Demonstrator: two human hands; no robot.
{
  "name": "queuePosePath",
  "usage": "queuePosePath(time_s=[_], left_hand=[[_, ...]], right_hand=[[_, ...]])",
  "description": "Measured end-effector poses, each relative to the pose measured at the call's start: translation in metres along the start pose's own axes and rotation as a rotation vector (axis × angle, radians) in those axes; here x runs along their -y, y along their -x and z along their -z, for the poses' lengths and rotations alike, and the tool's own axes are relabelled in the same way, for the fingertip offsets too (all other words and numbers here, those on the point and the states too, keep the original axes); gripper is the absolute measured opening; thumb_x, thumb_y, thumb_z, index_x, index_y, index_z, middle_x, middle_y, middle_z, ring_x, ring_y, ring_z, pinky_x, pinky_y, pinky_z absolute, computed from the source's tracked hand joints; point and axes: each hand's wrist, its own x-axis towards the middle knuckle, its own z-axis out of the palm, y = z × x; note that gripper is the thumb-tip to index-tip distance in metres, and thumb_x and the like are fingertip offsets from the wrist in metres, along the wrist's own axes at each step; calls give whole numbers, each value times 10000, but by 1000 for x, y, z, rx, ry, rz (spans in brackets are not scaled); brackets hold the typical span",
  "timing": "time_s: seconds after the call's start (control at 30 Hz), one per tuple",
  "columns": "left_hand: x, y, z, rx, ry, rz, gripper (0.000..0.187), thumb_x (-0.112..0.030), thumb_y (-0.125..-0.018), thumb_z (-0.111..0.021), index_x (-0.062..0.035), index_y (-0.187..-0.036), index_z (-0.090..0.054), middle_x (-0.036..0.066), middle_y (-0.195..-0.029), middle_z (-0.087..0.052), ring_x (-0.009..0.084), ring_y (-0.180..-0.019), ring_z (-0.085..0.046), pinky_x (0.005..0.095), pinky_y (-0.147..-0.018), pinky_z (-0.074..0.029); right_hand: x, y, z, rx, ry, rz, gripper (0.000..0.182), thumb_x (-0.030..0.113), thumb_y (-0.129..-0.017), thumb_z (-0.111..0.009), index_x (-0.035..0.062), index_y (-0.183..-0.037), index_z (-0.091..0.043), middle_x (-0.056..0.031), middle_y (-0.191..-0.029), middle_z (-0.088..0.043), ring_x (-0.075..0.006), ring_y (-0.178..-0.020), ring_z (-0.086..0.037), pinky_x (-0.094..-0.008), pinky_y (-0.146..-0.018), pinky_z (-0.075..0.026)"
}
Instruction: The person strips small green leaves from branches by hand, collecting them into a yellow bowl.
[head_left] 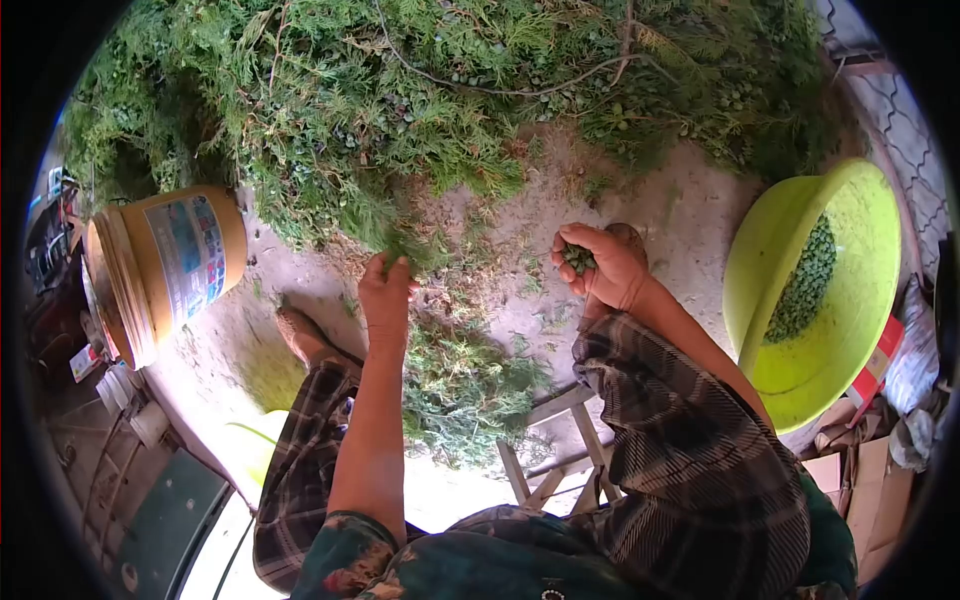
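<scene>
My left hand (386, 292) is closed in a pinch on a green conifer sprig (404, 244), whose feathery tip is blurred. My right hand (612, 268) curls around a clump of small green cones (577, 258), which show between the thumb and fingers. Beyond both hands rises a large heap of conifer branches (400, 130) dotted with small cones. Off to the right of my right hand, a yellow-green basin (870, 290) stands tilted with many similar loose green cones (805, 280) inside. Below and between my hands, cut sprigs (465, 390) lie on the ground.
A yellow-brown bucket (220, 245) with a printed label lies tipped at the left. A wooden frame (565, 410) is between my legs. Cardboard (875, 490) and plastic bags lie at the lower right. My sandalled foot (300, 335) rests on the concrete floor (690, 225).
</scene>
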Motion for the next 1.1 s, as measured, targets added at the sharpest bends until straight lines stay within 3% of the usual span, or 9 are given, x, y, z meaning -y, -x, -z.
queuePosePath(time_s=[0.07,0.23,0.47,0.6,0.67,0.77,0.9,1.03,1.1], left_hand=[[13,2,2,217,-157,10,226,-134,-825,-606,25,-985,-593,71,-748,-617,119,-567,-573,256,-511,-451],[-12,9,3,372,-830,-124,249,-197,-798,-583,15,-925,-606,249,-793,-604,411,-767,-583,428,-673,-463],[-24,11,2,546,-1380,-207,214,-173,-800,-516,-24,-902,-630,211,-866,-631,376,-843,-611,428,-737,-492],[-63,8,-7,247,-1435,-145,231,-156,-792,-541,-59,-984,-627,179,-976,-631,356,-861,-624,436,-760,-491],[-76,-13,-23,-134,-1122,-567,231,-157,-771,-609,-51,-976,-593,175,-971,-635,344,-848,-627,447,-760,-482],[-81,-53,-60,-86,-1253,-688,238,-166,-755,-658,-44,-929,-553,176,-936,-638,353,-810,-624,449,-759,-471],[-87,-60,-79,-30,-1218,-384,237,-204,-789,-645,-27,-910,-544,157,-872,-655,351,-720,-618,415,-660,-494],[-111,-45,-38,-26,-592,-655,205,-172,-831,-616,-25,-973,-596,89,-824,-667,221,-634,-602,338,-546,-473],[-159,-18,-17,-56,-413,-570,163,-147,-855,-601,-43,-980,-619,25,-737,-631,108,-583,-539,267,-483,-416]], right_hand=[[0,0,0,0,6,-15,212,295,-892,-531,94,-832,-557,-41,-775,-552,-119,-581,-516,-262,-427,-402],[-2,-2,1,29,-5,-1,216,305,-892,-531,100,-831,-557,-37,-785,-550,-114,-587,-514,-259,-430,-395],[0,-1,-3,-9,-24,-14,251,322,-900,-527,88,-811,-545,-37,-752,-535,-96,-552,-500,-236,-399,-378],[11,12,-12,80,57,-9,294,341,-915,-514,72,-799,-530,-32,-695,-517,-76,-485,-462,-214,-354,-335],[28,29,-29,45,119,-10,329,356,-923,-507,55,-789,-513,-21,-651,-492,-50,-442,-415,-198,-327,-298],[61,72,-59,5,104,229,335,336,-921,-516,54,-740,-511,-12,-602,-474,-41,-440,-387,-188,-355,-300],[101,155,-74,-582,292,831,305,338,-932,-478,77,-783,-533,7,-620,-472,-43,-456,-401,-171,-370,-282],[130,227,12,-1029,412,1055,263,311,-894,-549,51,-867,-576,-47,-728,-561,-125,-557,-526,-221,-488,-431],[123,234,75,-1469,1535,914,288,263,-861,-593,26,-1025,-594,-143,-1052,-590,-245,-937,-586,-354,-834,-465]])
